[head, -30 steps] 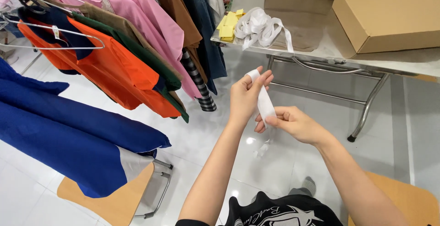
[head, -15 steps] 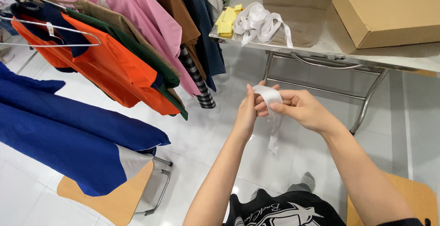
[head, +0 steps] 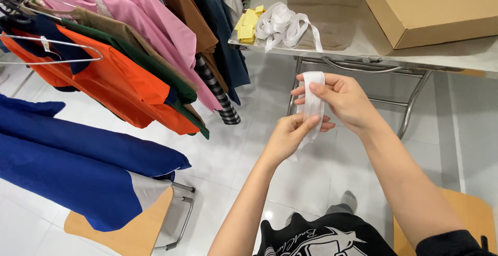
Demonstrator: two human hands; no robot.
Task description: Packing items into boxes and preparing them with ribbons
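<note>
The white ribbon strip point(head: 313, 103) hangs upright at the centre of the frame, stretched between my hands. My right hand point(head: 346, 100) pinches its top end, looped over my fingers; my left hand point(head: 291, 134) grips its lower part just below. Behind, at upper centre, a metal table point(head: 363, 43) carries a ribbon bundle point(head: 282, 25), yellow tags point(head: 247, 23) and a cardboard box point(head: 436, 4). Hanging clothes point(head: 135, 53) fill the upper left.
</note>
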